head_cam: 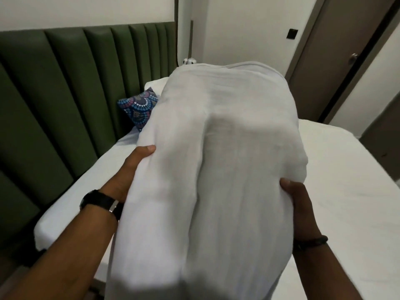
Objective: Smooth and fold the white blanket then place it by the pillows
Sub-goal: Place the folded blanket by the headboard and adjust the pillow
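While the folded white blanket (218, 169) is held up above the bed (324, 191), the left hand (129, 169) grips one side edge and the right hand (296, 200) the other, thumbs on top and fingers curled beneath. It looks soft, limp and bulky rather than heavy, sagging along a middle crease, so support from underneath at both sides should keep the folds together. A patterned blue cushion (138, 109) lies ahead by the green headboard (65, 94).
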